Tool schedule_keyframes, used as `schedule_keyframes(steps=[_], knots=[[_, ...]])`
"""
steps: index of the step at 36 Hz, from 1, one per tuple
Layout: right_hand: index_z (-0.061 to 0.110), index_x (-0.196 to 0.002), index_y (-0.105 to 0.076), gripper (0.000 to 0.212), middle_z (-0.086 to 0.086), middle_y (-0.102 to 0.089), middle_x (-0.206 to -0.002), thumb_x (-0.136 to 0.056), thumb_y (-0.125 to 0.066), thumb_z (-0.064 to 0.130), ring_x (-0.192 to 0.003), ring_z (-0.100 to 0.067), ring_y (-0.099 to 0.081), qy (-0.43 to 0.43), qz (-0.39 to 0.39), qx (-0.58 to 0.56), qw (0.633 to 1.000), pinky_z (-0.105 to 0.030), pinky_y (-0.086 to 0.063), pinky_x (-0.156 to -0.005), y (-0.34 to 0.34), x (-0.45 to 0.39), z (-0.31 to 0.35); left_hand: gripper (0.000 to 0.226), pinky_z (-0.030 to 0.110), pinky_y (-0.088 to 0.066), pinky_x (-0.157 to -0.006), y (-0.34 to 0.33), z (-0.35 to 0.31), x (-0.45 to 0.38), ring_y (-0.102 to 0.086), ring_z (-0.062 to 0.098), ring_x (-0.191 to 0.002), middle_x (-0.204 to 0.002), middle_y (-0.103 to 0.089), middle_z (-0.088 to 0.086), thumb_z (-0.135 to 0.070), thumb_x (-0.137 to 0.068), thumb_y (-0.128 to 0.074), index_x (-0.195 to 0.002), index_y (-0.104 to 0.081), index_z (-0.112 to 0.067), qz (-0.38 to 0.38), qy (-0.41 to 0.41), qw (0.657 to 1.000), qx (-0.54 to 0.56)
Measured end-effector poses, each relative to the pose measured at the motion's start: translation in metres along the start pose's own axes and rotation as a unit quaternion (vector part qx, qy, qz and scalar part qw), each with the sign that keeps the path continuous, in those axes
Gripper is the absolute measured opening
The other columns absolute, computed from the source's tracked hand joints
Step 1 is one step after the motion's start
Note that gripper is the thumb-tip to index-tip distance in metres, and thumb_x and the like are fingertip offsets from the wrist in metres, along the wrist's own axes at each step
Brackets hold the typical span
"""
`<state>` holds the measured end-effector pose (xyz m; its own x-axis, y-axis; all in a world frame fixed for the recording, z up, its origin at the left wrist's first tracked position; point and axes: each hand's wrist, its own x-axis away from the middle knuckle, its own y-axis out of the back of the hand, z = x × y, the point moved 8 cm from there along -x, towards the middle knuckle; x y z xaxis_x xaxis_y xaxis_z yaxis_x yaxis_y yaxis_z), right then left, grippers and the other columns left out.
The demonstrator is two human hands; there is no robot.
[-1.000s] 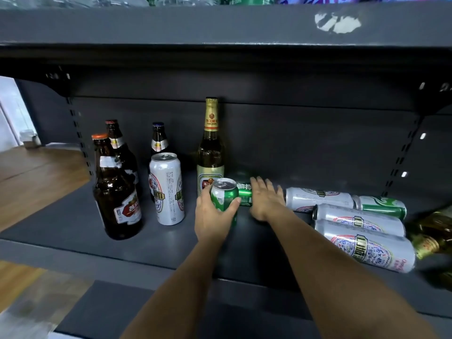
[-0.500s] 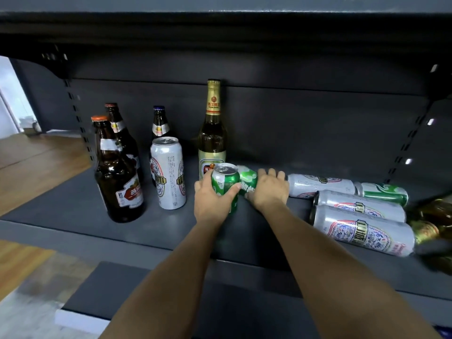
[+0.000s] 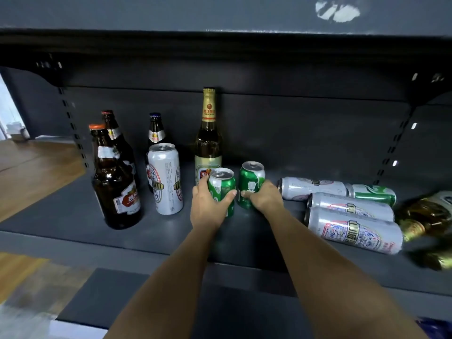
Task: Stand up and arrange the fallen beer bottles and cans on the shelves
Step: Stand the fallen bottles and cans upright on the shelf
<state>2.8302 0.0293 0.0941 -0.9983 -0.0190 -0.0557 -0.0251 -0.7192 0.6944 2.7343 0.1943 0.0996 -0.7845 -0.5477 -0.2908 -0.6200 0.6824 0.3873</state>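
Dark grey metal shelf (image 3: 73, 216), perforated back panel. Left hand (image 3: 210, 204) grips an upright green can (image 3: 223, 184); right hand (image 3: 263, 198) grips a second upright green can (image 3: 250, 179) just beside it. Left: standing brown bottles (image 3: 115, 182) and a white can (image 3: 165, 178). Right: three white cans (image 3: 352, 228) lying on their sides.

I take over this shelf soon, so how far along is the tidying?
Done: four bottles and a white can stand at left. In hand: the left hand and right hand each hold an upright green can. Left: four fallen cans and bottles lying at right.
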Motion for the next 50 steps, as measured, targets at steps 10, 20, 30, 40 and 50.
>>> schedule_keyframes(steps=[10, 20, 30, 40, 50], knots=[[0.015, -0.125, -0.048, 0.038, -0.006, -0.061, -0.118, -0.098, -0.041, 0.041, -0.113, -0.027, -0.051, 0.237, -0.164, 0.301, 0.909, -0.038, -0.035, -0.087, 0.102, 0.056, 0.014, 0.052, 0.045, -0.042, -0.088, 0.019, -0.044, 0.036, -0.044, 0.031, -0.120, -0.126, -0.047, 0.013, -0.027, -0.088, -0.063, -0.133, -0.046, -0.010, -0.165, 0.000, 0.985, -0.049], [0.023, -0.140, -0.038, 0.080, -0.004, -0.044, -0.141, -0.081, -0.046, 0.076, -0.135, -0.027, -0.033, 0.194, 0.005, 0.431, 0.881, -0.041, -0.027, -0.105, 0.156, 0.078, -0.097, 0.034, 0.045, -0.040, -0.089, -0.042, -0.096, 0.092, -0.042, 0.031, -0.120, -0.128, -0.047, 0.013, -0.016, -0.090, -0.057, -0.123, -0.053, -0.009, -0.125, -0.045, 0.987, -0.092], [0.018, -0.137, -0.037, 0.066, -0.002, -0.048, -0.135, -0.086, -0.064, 0.049, -0.125, -0.024, -0.041, 0.232, -0.034, 0.420, 0.877, -0.039, -0.036, -0.098, 0.156, 0.088, -0.109, 0.029, 0.042, -0.043, -0.087, -0.065, -0.092, 0.118, -0.046, 0.031, -0.118, -0.126, -0.048, 0.012, -0.017, -0.091, -0.057, -0.120, -0.054, -0.011, -0.056, -0.015, 0.989, -0.137], [0.016, -0.122, -0.043, 0.062, -0.003, -0.056, -0.122, -0.075, -0.080, 0.030, -0.111, -0.025, -0.054, 0.174, -0.020, -0.031, 0.984, -0.036, -0.045, -0.090, 0.138, 0.080, -0.057, 0.032, 0.042, -0.044, -0.090, -0.056, -0.085, 0.102, -0.048, 0.032, -0.119, -0.128, -0.047, 0.012, -0.017, -0.090, -0.060, -0.121, -0.055, -0.011, -0.065, -0.004, 0.990, -0.122], [0.023, -0.102, -0.046, 0.053, 0.000, -0.066, -0.108, -0.066, -0.084, 0.017, -0.103, -0.022, -0.063, 0.090, 0.022, -0.250, 0.964, -0.047, -0.049, -0.095, 0.065, 0.055, -0.037, 0.030, 0.039, -0.043, -0.087, -0.030, -0.063, 0.075, -0.051, 0.031, -0.115, -0.126, -0.051, 0.011, -0.016, -0.091, -0.058, -0.121, -0.055, -0.012, -0.062, -0.003, 0.990, -0.123]])
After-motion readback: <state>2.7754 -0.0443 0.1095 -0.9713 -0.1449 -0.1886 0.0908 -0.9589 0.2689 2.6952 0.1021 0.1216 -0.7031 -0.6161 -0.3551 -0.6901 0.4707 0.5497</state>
